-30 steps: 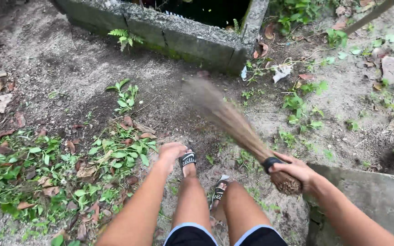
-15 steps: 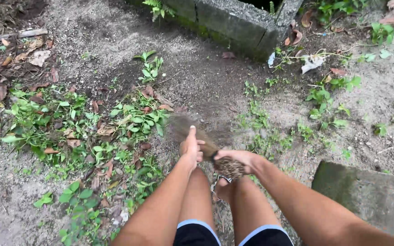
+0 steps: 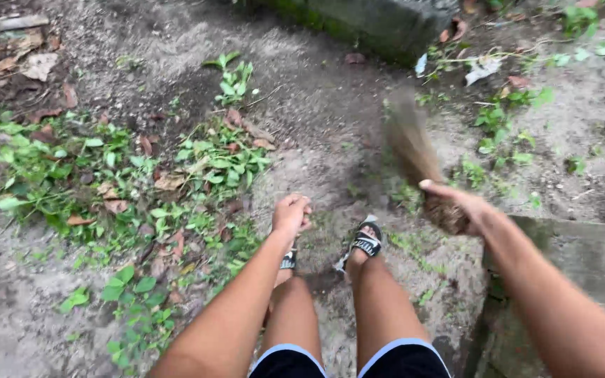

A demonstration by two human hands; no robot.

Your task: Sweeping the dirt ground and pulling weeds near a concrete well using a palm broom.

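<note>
My right hand (image 3: 465, 207) grips the bound end of a short brown stick broom (image 3: 411, 145). Its bristles are blurred and point up and away over the sandy ground, right of my feet. My left hand (image 3: 292, 212) hangs above my left foot with the fingers curled in a loose fist and nothing in it. Just left of it lies a heap of cut green weeds and dry brown leaves (image 3: 197, 175). My two feet in black sandals (image 3: 364, 243) stand on the bare dirt below the hands.
A mossy concrete wall (image 3: 358, 21) runs along the top. A concrete slab (image 3: 582, 259) sits at the lower right under my right arm. A white scrap of litter (image 3: 481, 70) and small green plants (image 3: 502, 136) lie at the upper right. More dry leaves (image 3: 29, 63) at upper left.
The broom has swung from in front of my knees out to the right, bristles raised. My hands have come apart. The view has shifted downward.
</note>
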